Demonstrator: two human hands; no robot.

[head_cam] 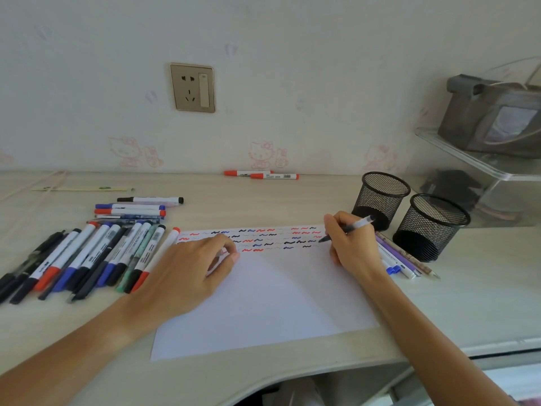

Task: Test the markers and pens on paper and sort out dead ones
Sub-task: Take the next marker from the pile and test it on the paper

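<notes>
Here the pen [348,228] sits tilted in the right hand [349,244], its fingers [336,227] curled round the barrel, the dark tip touching the sheet of paper [263,294] near its far right corner. The sheet lies flat on the pale worktop [453,303], its far edge filled with rows of red, blue and black squiggles [257,238]. The left hand [190,271] rests on the paper's left part with fingers loosely bent, pressing it down and holding nothing. Left of the sheet a fanned row of markers and pens [85,256] lies side by side, with a smaller stack [131,210] just behind. A few pens [401,259] lie by the right wrist, before two black mesh cups [409,212]. Two red markers [263,174] lie against the wall, below a socket [193,87].
</notes>
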